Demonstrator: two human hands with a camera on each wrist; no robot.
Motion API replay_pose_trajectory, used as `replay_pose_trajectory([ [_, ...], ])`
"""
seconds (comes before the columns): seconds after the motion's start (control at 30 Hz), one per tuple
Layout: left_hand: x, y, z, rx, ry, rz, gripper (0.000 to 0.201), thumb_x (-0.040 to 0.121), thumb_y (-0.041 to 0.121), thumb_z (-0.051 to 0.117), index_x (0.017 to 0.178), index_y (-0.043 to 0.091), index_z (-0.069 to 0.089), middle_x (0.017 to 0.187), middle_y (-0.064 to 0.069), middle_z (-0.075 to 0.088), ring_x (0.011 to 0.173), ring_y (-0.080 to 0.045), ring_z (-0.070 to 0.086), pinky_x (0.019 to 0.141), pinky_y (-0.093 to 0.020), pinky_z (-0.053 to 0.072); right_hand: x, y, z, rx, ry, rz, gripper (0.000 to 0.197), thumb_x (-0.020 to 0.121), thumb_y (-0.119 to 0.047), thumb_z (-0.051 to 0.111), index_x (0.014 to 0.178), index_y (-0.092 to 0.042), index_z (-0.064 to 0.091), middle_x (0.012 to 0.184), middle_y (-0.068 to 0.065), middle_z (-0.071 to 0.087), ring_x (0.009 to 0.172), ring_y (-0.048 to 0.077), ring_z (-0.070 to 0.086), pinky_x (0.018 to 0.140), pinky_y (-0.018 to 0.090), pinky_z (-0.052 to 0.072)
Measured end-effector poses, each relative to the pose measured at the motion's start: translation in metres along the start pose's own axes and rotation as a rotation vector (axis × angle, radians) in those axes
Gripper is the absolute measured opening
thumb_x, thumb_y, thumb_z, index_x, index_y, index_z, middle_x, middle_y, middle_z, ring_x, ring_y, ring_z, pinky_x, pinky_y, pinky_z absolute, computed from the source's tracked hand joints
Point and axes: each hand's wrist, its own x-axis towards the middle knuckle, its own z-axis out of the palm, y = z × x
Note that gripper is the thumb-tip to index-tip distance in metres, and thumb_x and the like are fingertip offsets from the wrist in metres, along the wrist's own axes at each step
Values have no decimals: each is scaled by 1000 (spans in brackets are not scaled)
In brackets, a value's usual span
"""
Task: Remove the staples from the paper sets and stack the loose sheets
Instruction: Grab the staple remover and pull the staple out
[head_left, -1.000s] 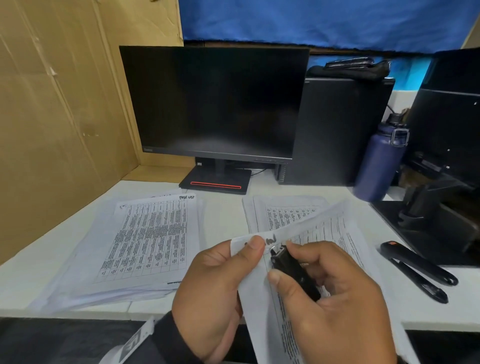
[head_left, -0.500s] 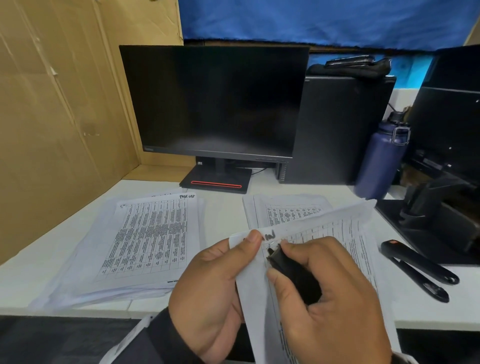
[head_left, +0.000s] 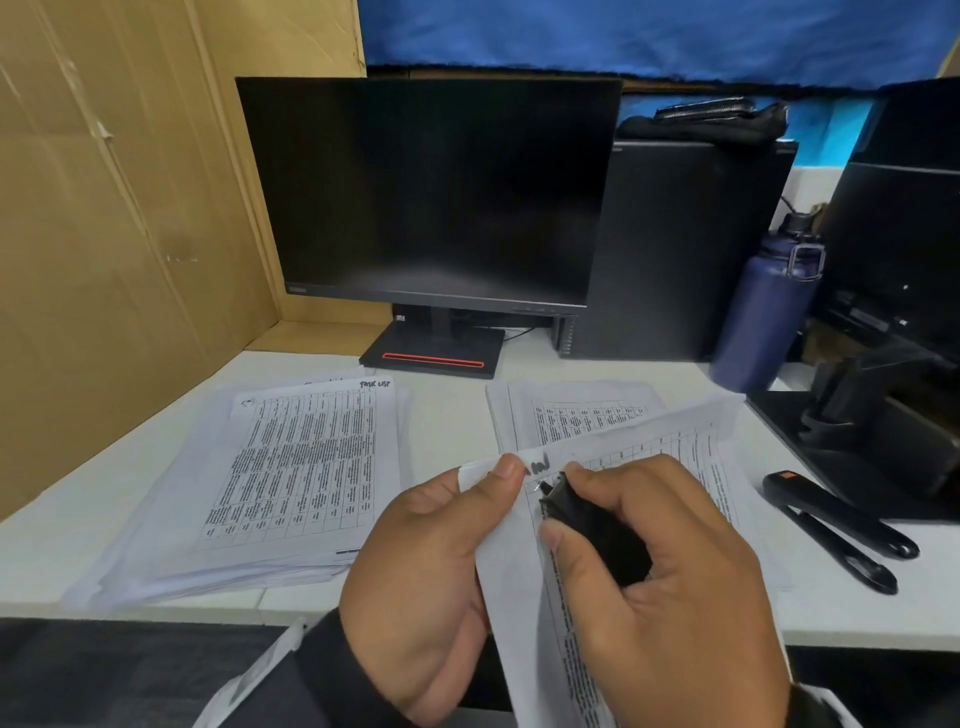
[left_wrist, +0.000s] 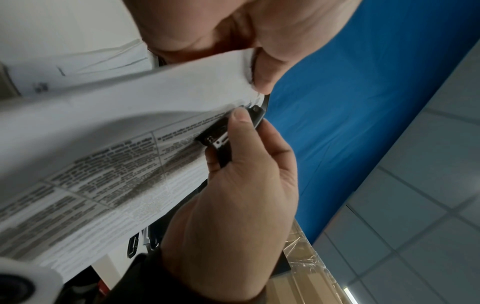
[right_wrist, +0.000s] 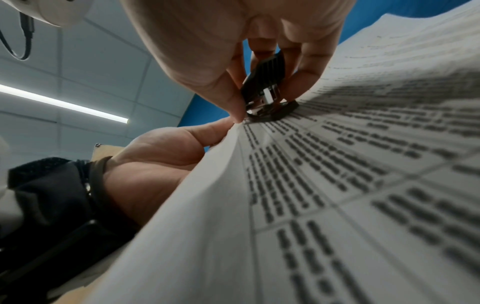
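Black staple remover (head_left: 592, 530) in right hand (head_left: 670, 587) points up-left at paper set (head_left: 524, 597) corner.

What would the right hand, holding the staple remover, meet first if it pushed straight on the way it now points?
Most likely the left hand's thumb, pinching the paper set's corner just ahead of the staple remover held by the right hand; depth is unclear.

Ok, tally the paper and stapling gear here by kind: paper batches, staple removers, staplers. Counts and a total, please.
Paper batches: 3, namely the left stack, the far pile and the held paper set.
Staple removers: 1, the black staple remover in the right hand.
Staplers: 1, the black stapler.
Total: 5.
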Motion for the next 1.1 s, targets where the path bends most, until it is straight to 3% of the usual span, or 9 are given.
replay_pose_trajectory([
  [0.13,-1,1,0,8,20,8,25,88,18,64,98,1,80,100,-23,78,80,-27,76,76,-35,64,1,1,-1,44,-5,42,26,73,-22,77,98,-25,72,94,-16,62,89,2,62,74,12,46],
  [0.23,-1,1,1,7,44,-10,30,90,20,65,107,-3,77,108,-27,76,92,-33,74,93,-45,59,1,3,-2,29,-48,45,25,74,-23,77,98,-26,72,94,-18,62,89,2,62,75,14,47],
  [0.4,1,-2,-3,39,0,7,22,87,20,66,92,5,81,93,-22,78,75,-25,76,66,-33,62,1,2,-2,-24,-23,9,25,72,-22,77,96,-27,71,93,-16,63,87,5,62,74,18,47],
  [0.53,0,-5,0,101,49,51,29,83,26,70,95,0,77,105,-36,72,88,-35,68,86,-49,51,0,-1,-1,-140,11,-45,21,75,-18,76,95,-19,75,88,-6,65,83,17,65,70,28,48],
  [0.63,1,-7,1,147,62,90,28,78,30,72,85,3,75,89,-29,72,80,-33,65,79,-45,51,0,1,-1,-144,9,-75,19,78,-15,75,97,-15,76,88,-3,67,83,19,66,70,30,51],
  [0.77,4,-6,0,156,22,94,17,82,25,69,73,15,78,75,-11,74,64,-20,69,62,-31,56,3,2,-3,149,-43,184,28,78,-15,83,95,-33,72,92,-15,72,91,5,69,81,23,55],
  [0.83,5,-8,-1,132,10,77,17,84,22,68,74,15,79,74,-9,76,63,-17,71,59,-29,58,1,4,-1,298,-91,337,35,76,-13,85,98,-36,70,94,-15,74,93,6,70,85,28,57],
  [1.0,6,-14,-3,140,72,59,23,87,20,69,98,2,77,94,-24,77,80,-30,72,77,-39,60,-3,-1,-1,-65,-37,45,25,77,-7,82,94,-24,73,89,-10,67,86,12,65,74,32,54],
  [1.1,6,-15,-4,150,117,74,24,93,15,67,104,-4,75,105,-33,74,88,-35,70,87,-46,57,-4,-1,1,-127,-28,-4,23,79,-6,81,97,-20,76,89,-6,68,85,16,66,72,35,55],
])
